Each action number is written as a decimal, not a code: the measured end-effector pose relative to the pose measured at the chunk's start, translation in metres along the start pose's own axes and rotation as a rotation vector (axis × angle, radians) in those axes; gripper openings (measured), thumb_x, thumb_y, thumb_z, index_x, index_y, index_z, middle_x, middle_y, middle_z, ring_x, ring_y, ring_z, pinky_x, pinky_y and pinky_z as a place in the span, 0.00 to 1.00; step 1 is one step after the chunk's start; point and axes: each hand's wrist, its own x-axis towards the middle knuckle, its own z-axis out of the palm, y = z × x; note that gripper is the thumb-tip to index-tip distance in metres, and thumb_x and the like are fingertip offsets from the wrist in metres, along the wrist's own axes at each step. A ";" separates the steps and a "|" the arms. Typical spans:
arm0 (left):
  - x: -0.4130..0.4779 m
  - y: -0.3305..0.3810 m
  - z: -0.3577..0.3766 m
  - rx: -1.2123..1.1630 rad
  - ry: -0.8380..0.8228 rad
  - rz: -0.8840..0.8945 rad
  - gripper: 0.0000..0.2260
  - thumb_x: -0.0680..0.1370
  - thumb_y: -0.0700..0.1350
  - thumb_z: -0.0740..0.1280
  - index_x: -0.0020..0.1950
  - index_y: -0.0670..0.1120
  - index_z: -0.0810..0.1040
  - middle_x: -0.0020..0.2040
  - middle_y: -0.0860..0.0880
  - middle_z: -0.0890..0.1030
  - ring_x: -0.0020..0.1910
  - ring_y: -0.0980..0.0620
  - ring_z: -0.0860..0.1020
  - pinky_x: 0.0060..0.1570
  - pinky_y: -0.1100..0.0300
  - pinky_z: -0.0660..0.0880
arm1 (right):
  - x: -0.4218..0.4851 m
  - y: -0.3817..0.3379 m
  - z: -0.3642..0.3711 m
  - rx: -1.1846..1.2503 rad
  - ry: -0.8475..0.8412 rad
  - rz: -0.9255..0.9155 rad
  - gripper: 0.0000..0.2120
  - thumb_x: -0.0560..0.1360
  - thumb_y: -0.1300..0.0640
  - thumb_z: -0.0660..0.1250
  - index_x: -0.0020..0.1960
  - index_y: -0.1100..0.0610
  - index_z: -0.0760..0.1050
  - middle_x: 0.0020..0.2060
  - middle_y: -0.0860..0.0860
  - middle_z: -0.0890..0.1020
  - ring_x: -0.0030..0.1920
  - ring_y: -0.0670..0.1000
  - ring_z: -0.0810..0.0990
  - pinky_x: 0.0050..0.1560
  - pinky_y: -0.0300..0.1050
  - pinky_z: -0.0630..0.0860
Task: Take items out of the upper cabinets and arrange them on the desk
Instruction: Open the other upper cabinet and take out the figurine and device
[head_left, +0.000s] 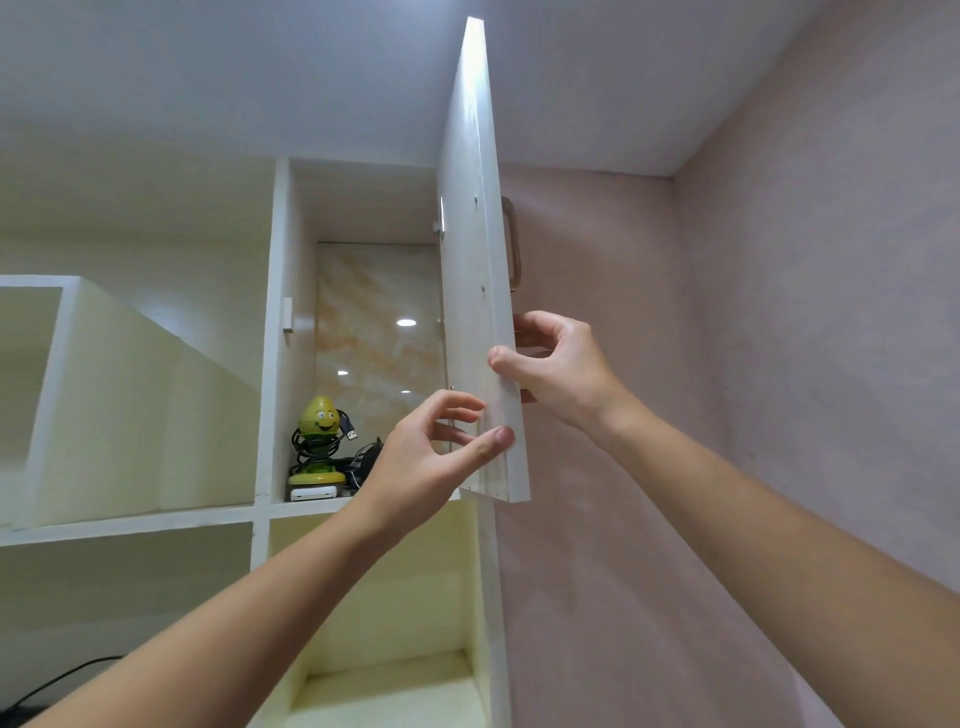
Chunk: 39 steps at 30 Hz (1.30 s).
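Note:
The white door (475, 260) of the upper cabinet stands swung out, edge-on to me. My right hand (558, 366) grips its outer edge low down, thumb on the inner face and fingers behind. My left hand (431, 457) pinches the door's bottom corner, thumb along the edge. Inside the cabinet (280, 332), a green pear-shaped toy with a smiling face (320, 415) stands on a green base, wrapped in a black USB cable (349, 430). A small white box (313, 492) lies under it. More dark cables lie partly hidden behind my left hand.
A copper handle (514, 244) sits on the door's outer face. An open cubby (384, 613) lies below the cabinet, with a slanted white panel (135, 405) to the left. A pink wall (779, 364) runs along the right. A black cable (57, 680) shows at the bottom left.

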 end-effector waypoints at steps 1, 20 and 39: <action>0.000 0.001 0.003 0.002 0.006 -0.004 0.19 0.70 0.63 0.75 0.55 0.56 0.79 0.55 0.55 0.82 0.50 0.59 0.82 0.47 0.63 0.77 | -0.001 0.002 -0.002 0.008 0.006 -0.002 0.08 0.72 0.56 0.73 0.51 0.51 0.82 0.46 0.47 0.87 0.44 0.49 0.87 0.44 0.53 0.85; -0.009 0.015 0.001 0.179 -0.046 -0.008 0.24 0.76 0.61 0.69 0.68 0.51 0.77 0.60 0.55 0.79 0.54 0.63 0.79 0.54 0.60 0.77 | -0.018 -0.010 0.009 -0.319 0.084 -0.029 0.06 0.77 0.50 0.66 0.41 0.48 0.76 0.38 0.42 0.82 0.40 0.41 0.80 0.45 0.43 0.77; -0.196 -0.046 -0.004 0.947 -0.182 0.045 0.25 0.80 0.61 0.52 0.57 0.46 0.80 0.52 0.48 0.82 0.50 0.43 0.80 0.48 0.50 0.74 | -0.262 0.047 0.044 -0.889 -0.200 0.118 0.25 0.80 0.43 0.54 0.66 0.57 0.75 0.63 0.50 0.80 0.64 0.54 0.74 0.63 0.51 0.72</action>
